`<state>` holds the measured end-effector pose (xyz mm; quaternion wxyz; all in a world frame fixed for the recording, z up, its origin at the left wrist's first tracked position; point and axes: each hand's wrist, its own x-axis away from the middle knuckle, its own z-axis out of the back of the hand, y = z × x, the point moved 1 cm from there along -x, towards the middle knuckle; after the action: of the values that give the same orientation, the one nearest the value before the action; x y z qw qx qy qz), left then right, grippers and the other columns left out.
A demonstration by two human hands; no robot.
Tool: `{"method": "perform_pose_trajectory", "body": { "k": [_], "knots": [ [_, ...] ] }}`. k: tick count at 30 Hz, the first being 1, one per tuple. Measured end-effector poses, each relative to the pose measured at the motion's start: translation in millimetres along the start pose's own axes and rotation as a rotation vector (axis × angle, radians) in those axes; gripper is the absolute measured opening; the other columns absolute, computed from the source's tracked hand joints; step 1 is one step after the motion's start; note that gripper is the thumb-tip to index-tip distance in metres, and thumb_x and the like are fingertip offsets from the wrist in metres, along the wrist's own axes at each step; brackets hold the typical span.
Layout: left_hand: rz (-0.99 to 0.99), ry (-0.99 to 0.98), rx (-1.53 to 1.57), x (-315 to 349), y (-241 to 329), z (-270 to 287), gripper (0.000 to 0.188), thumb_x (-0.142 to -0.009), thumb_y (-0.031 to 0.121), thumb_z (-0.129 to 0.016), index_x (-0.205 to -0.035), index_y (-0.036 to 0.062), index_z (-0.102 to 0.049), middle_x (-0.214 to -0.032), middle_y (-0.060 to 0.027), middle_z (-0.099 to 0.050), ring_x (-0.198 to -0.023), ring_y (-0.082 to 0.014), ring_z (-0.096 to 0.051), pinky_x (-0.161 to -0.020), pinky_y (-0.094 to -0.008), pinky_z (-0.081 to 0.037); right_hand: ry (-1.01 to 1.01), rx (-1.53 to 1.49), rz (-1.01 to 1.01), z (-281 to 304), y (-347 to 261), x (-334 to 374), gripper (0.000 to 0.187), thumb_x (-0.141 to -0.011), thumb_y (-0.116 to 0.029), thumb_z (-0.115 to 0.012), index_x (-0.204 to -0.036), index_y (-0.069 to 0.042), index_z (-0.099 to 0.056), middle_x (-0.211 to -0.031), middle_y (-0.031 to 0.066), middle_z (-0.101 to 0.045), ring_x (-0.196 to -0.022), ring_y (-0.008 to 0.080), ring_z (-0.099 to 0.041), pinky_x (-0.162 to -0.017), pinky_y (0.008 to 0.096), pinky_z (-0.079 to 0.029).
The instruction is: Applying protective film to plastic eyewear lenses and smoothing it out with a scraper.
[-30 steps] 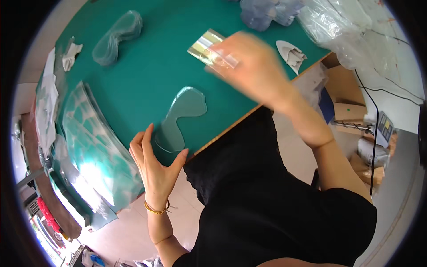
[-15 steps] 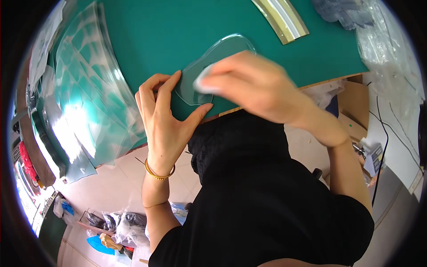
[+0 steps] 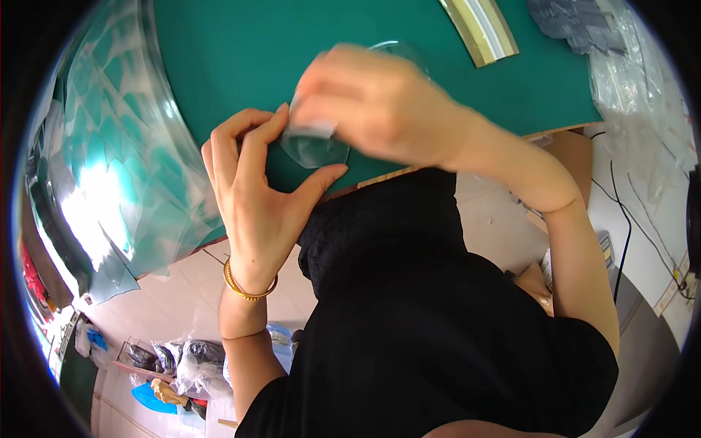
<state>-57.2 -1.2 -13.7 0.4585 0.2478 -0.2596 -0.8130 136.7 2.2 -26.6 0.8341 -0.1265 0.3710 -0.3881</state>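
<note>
A clear, curved-edged sheet [image 3: 318,152] lies flat near the front edge of the green table [image 3: 234,51]. My left hand [image 3: 252,171] holds it by its left end, fingertips at the far rim and thumb at the near rim. Over the middle of the sheet is my right hand [image 3: 391,106], smeared by motion and closed on a white wiping cloth [image 3: 315,132]. The cloth seems to touch the sheet; most of it is hidden by the fingers. Only the near-left end and a bit of the far rim of the sheet show.
Clear plastic sheets [image 3: 139,139] are piled along the table's left side. A yellowish strip with a pale band [image 3: 478,29] lies at the far right. Beyond it are grey crumpled material [image 3: 573,22] and clear plastic bags [image 3: 635,80]. Bagged items [image 3: 201,369] stand on the floor at lower left.
My right hand has moved left and away from me across the sheet with the cloth. My left hand keeps its hold. The whole view has shifted slightly.
</note>
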Motion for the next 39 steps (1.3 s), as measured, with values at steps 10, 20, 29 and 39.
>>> {"method": "perform_pose_trajectory", "body": {
  "k": [10, 20, 29, 39],
  "knots": [
    [0.003, -0.028, -0.024, -2.3, 0.4, -4.2, 0.085, -0.056, 0.02, -0.092, -0.133, 0.0056, -0.06, -0.123, -0.01, -0.051, -0.103, -0.028, -0.048, -0.093, -0.0407, -0.043, -0.055, 0.047, -0.064, -10.1, -17.0, 3.7, 0.019, -0.071, -0.004, -0.067, -0.09, -0.005, -0.065, -0.089, 0.0053, -0.057, -0.079, 0.0227, -0.059, -0.065, 0.032, -0.053],
    [-0.019, -0.088, -0.062, -5.3, 8.2, 2.4, 0.072, -0.058, 0.023, -0.091, -0.124, 0.0039, -0.068, -0.122, -0.0075, -0.053, -0.102, -0.0264, -0.046, -0.092, -0.04, -0.044, 0.163, 0.202, -0.141, 36.3, -0.8, 41.9, 0.02, -0.072, 0.003, -0.078, -0.087, 0.001, -0.065, -0.086, 0.0089, -0.063, -0.076, 0.0248, -0.064, -0.064, 0.0328, -0.053],
    [-0.013, -0.067, -0.054, -9.9, 15.4, 2.2, 0.067, -0.061, 0.018, -0.089, -0.123, 0.0019, -0.068, -0.124, -0.0085, -0.054, -0.107, -0.0288, -0.048, -0.092, -0.0408, -0.046, 0.263, 0.367, -0.474, 57.3, -11.7, 74.3, 0.012, -0.082, -0.005, -0.075, -0.089, -0.003, -0.065, -0.085, 0.0075, -0.064, -0.074, 0.0244, -0.064, -0.063, 0.0314, -0.051],
    [-0.275, 0.227, -0.032, 25.4, -0.2, 57.0, 0.046, -0.073, 0.007, -0.079, -0.118, 0.0045, -0.065, -0.119, -0.011, -0.06, -0.109, -0.033, -0.055, -0.092, -0.0428, -0.046, 0.017, 1.014, -0.745, 191.5, 19.5, 160.8, 0.028, -0.1, -0.021, -0.058, -0.116, 0.0, -0.068, -0.117, 0.0155, -0.067, -0.107, 0.0325, -0.062, -0.093, 0.0342, -0.048]
  ]
}}
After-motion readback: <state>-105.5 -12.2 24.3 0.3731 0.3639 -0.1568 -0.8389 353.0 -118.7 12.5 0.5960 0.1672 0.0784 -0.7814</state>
